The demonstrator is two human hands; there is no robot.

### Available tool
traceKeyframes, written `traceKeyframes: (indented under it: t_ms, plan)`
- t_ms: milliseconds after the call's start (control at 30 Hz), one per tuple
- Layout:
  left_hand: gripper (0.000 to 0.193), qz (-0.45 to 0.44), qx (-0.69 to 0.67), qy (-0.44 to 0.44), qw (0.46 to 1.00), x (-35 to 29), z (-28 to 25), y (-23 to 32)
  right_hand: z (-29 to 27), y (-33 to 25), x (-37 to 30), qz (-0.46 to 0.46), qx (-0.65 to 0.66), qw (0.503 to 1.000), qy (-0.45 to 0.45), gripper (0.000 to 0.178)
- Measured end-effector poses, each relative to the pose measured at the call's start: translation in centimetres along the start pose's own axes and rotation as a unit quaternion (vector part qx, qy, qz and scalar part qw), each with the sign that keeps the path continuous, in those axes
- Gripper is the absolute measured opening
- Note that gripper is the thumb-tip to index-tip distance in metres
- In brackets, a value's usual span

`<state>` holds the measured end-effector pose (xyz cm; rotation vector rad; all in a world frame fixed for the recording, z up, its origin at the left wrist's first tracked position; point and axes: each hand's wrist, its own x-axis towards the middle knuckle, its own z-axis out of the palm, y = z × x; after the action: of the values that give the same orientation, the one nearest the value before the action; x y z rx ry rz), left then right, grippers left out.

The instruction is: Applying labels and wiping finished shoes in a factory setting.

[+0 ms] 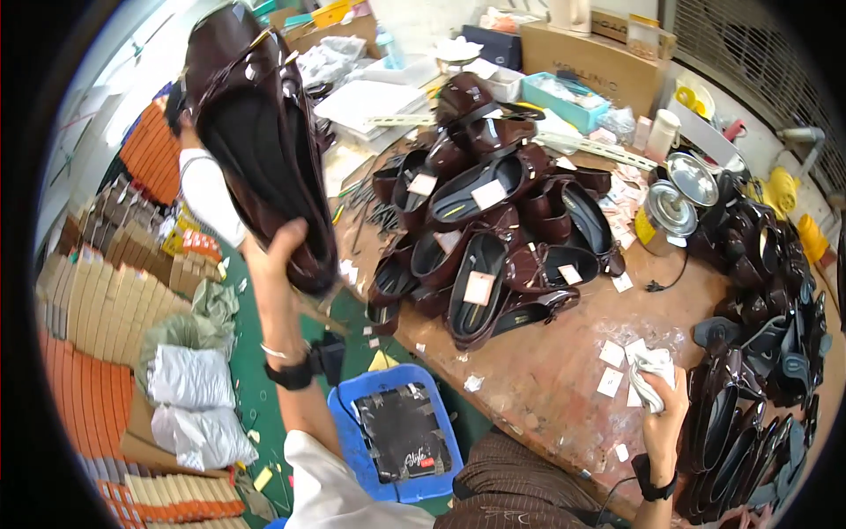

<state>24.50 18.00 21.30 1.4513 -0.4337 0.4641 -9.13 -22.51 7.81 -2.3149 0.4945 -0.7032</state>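
My left hand (280,251) is raised at the upper left, closed on the heel end of a glossy dark burgundy flat shoe (256,115). The shoe points upward, its black insole turned toward me and a gold-toned trim across the toe. Low on the right, over the table, my right hand (665,397) is closed on a crumpled white cloth (652,366). Small paper tags (610,381) lie beside that hand. A heap of similar burgundy shoes (480,282), several with paper tags on the insoles, covers the middle of the wooden table (546,379).
More dark shoes (749,379) crowd the table's right side. A metal can (665,216) with its lid up stands behind them. A blue bin (339,423) holding a black box sits below the table edge. Stacked shoeboxes (97,309) line the left; a person (207,189) is partly hidden behind the raised shoe.
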Motion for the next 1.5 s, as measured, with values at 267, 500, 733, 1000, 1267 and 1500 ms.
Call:
traceKeyframes:
  t_ms: [267, 500, 733, 1000, 1267, 1500]
  plan:
    - [0.108, -0.011, 0.506, -0.088, 0.858, 10.7, 14.4, -10.0, -2.3, -1.0, -0.2, 0.024, 0.006, 0.998, 0.061, 0.043]
    - [0.060, -0.019, 0.308, -0.178, 0.934, 16.9, 17.6, -19.7, -2.3, 0.4, -1.3, 0.043, -0.027, 0.999, -0.009, 0.048]
    - [0.057, -0.185, 0.199, -0.277, 0.922, 19.8, 14.6, -26.7, -0.9, 0.3, -3.6, 0.099, 0.013, 0.993, -0.061, 0.058]
    - [0.062, 0.064, 0.379, -0.204, 0.900, 22.0, 11.8, -28.5, -1.2, 3.1, -9.6, 0.188, -0.144, 0.972, -0.007, 0.043]
    - [0.065, 0.276, 0.464, -0.365, 0.758, 15.9, 17.1, -20.2, -3.8, 4.8, -12.3, 0.246, -0.232, 0.941, 0.003, 0.057]
    - [0.053, 0.185, 0.408, -0.445, 0.775, 17.9, 17.0, -17.4, -13.4, 6.1, -17.3, 0.253, -0.340, 0.851, 0.309, 0.027]
